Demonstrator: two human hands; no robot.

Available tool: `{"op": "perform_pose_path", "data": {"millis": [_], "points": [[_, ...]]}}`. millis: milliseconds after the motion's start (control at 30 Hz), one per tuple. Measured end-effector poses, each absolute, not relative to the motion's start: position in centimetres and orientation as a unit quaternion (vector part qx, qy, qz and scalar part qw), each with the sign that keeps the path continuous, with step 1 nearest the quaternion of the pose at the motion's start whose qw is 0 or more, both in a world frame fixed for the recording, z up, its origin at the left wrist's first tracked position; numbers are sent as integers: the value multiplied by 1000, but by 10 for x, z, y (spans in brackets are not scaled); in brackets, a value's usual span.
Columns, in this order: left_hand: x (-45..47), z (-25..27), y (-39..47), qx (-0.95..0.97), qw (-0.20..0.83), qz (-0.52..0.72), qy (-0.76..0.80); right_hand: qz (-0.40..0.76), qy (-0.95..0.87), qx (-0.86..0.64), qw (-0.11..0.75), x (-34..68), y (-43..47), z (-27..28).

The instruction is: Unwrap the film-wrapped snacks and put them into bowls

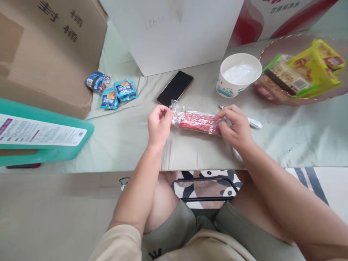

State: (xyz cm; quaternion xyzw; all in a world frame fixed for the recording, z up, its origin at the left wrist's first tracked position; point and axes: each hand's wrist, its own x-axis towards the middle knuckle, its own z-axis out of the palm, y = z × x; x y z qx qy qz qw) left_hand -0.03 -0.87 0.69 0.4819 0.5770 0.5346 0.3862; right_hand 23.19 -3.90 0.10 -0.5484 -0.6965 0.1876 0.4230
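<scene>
Between my two hands lies a red oblong package (pixel 199 122) in clear, crinkled plastic wrap (pixel 178 115). My left hand (pixel 160 125) is closed, pinching the loose wrap at the package's left end. At the right end, the fingers of my right hand (pixel 235 127) are closed on the wrapped package. Partly hidden behind that hand is a slim white tool (pixel 255 123) that looks like a utility knife. A black smartphone (pixel 175 88) rests just beyond my left hand. What is inside the red package does not show.
A paper tub (pixel 231 88) with clear plastic inside stands beside a pink glass bowl (pixel 269 92) of snack packs. Small blue snack packets (pixel 125 89) lie left. A cardboard box (pixel 49 61), a white box (pixel 179 36) and a green container (pixel 81 125) border the cloth-covered table (pixel 130 145).
</scene>
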Motion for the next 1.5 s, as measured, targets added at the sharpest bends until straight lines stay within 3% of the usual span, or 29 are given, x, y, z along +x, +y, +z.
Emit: {"op": "perform_pose_path", "data": {"millis": [300, 433, 600, 700, 967, 1100, 1267, 1367, 1500], "points": [[-15, 7, 1, 378, 439, 517, 630, 148, -554, -682, 455, 272, -27, -6], [-17, 2, 2, 448, 439, 498, 598, 156, -557, -633, 514, 270, -32, -2], [-13, 3, 0, 588, 340, 480, 555, 156, -687, -583, 404, 257, -38, 6], [-15, 7, -3, 591, 296, 505, 555, 136, -699, -583, 390, 257, -40, 10], [-35, 20, -27, 617, 318, 539, 476, 71, -752, -546, 361, 262, -68, 24], [-48, 36, -41, 653, 397, 443, 470, 97, -814, -489, 297, 272, -82, 29], [-62, 46, -46, 657, 536, 151, 509, 225, -842, -471, 138, 279, -87, 26], [-60, 37, -42, 637, 440, 166, 610, 188, -784, -584, 93, 275, -84, 22], [-49, 20, -31, 601, 288, 271, 695, 183, -711, -666, 131, 266, -77, 21]]}}
